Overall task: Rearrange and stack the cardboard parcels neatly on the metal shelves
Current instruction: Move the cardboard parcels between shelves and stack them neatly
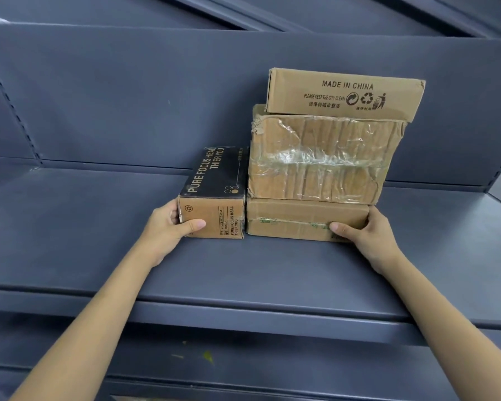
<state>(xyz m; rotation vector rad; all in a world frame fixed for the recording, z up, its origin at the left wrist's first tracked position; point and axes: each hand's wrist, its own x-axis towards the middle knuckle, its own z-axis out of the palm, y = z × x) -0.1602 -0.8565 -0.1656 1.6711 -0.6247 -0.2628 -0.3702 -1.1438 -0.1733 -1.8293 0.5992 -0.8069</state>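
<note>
Black-topped rectangular cardboard box (pixel 214 195) w/ pale "PURE FOCUS HEALTHIER YOU" print sits on the grey metal shelf (pixel 99 227), long side running near to far; its near end face is plain brown card w/ small black print. Left hand (pixel 168 227) grips its near-left corner: thumb laid across the near face, fingers wrapped round the left side.

Just right of it, touching or nearly so, a stack of 3 parcels. Bottom: flat brown cardboard parcel (pixel 301 218), low and wide, w/ a strip of clear tape along the front and faint green marks. Right hand (pixel 370 233) holds its near-right corner, thumb pressed flat on the front face, fingers hidden round the right side. Middle: bulky brown parcel wrapped in crinkled clear tape (pixel 318 160), surface wrinkled and glossy, edges dented, upper-left corner torn; it overhangs the bottom one a bit at right. Top: smooth brown carton printed "MADE IN CHINA" (pixel 344 94), crisp edges, recycling symbols, tilted slightly down to the right and shifted right of the middle parcel.

Shelf is matt blue-grey sheet metal w/ a rolled front lip; smooth back panel (pixel 128 96) behind the stack, perforated upright at far left. Lower shelf (pixel 185 360) below, dim, w/ small yellowish scraps.
</note>
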